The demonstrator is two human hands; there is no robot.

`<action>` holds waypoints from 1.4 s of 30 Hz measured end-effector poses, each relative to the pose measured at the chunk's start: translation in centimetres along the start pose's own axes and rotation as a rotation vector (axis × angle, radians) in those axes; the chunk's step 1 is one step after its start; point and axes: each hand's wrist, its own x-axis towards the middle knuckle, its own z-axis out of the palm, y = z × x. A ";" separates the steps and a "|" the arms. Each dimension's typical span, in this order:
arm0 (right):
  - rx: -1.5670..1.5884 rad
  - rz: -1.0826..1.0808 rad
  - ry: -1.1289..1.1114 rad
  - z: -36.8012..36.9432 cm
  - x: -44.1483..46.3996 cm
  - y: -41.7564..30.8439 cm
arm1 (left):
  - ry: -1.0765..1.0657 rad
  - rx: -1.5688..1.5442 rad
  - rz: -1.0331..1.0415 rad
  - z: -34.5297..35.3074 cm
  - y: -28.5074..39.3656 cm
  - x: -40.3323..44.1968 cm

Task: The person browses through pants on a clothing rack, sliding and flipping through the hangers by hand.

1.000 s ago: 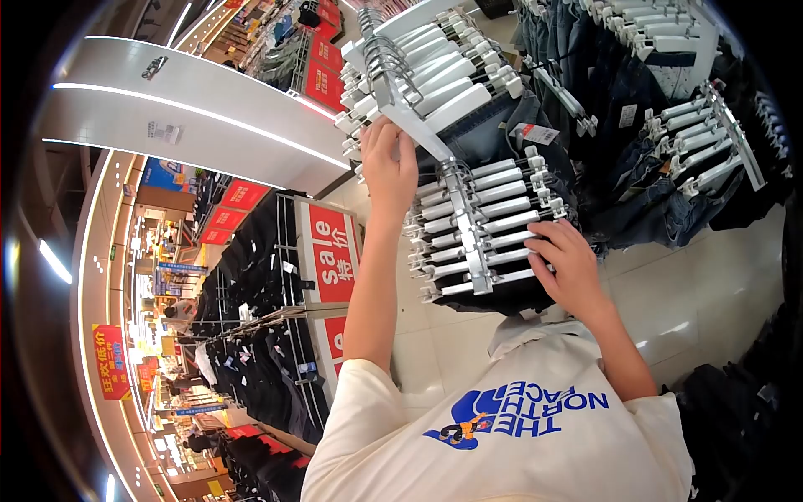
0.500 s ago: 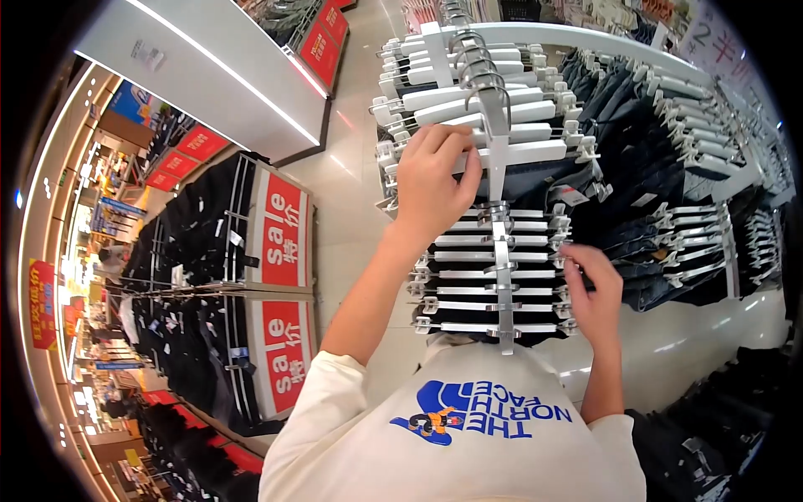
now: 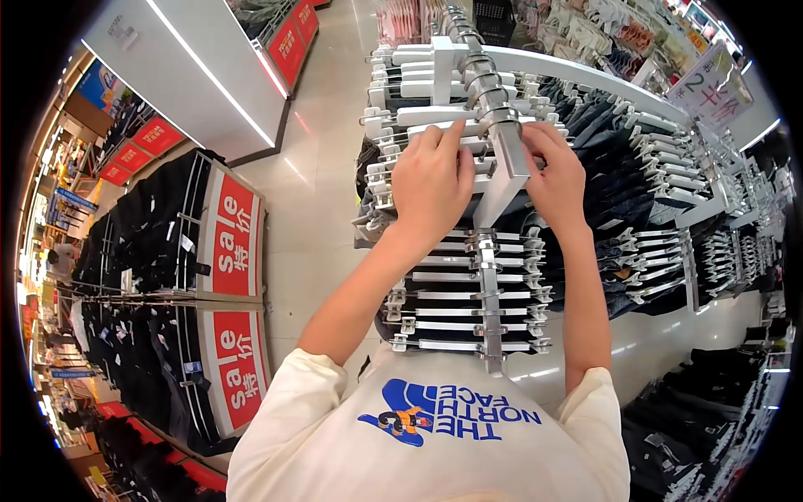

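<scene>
White clip hangers (image 3: 435, 115) with dark garments hang from the upper metal rail (image 3: 485, 84). My left hand (image 3: 431, 180) is at the hangers left of that rail, its fingers curled; what they grip, if anything, is hidden. On the rail's right side my right hand (image 3: 554, 176) touches the hanger area, fingers bent together, with their hold unclear. Below both hands, another row of white hangers (image 3: 452, 309) with black garments lines the lower metal arm (image 3: 489, 335).
Racks of jeans on white hangers (image 3: 661, 159) stand to the right. Black clothes and red sale signs (image 3: 234, 234) are at the left, beside a white pillar (image 3: 196, 75). A black basket (image 3: 493, 21) sits beyond the rail. Dark clothing (image 3: 669, 418) lies lower right.
My right hand has moved up from the lower row's right side to the upper rail. My left hand stays at the upper hangers. The view has shifted, showing more of the right-hand racks.
</scene>
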 end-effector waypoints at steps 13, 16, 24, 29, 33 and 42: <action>-0.401 -0.206 0.049 -0.2 0.1 -0.5 | 0.065 0.035 0.017 0.0 -0.6 0.1; -0.339 -0.236 0.003 -0.8 -0.3 -1.3 | 0.053 0.003 0.029 -0.4 -0.1 0.0; -0.161 -0.192 -0.078 -0.2 1.0 -0.5 | 0.027 0.024 0.026 1.1 -1.1 0.1; -0.269 -0.230 -0.141 0.4 1.6 2.1 | 0.053 0.087 0.039 1.3 -1.2 0.2; -0.235 -0.242 -0.147 0.3 1.2 1.8 | 0.081 0.080 0.054 1.3 -1.3 0.2; -0.235 -0.161 -0.168 -0.5 1.3 0.6 | -0.007 0.089 0.077 -0.1 -0.3 0.5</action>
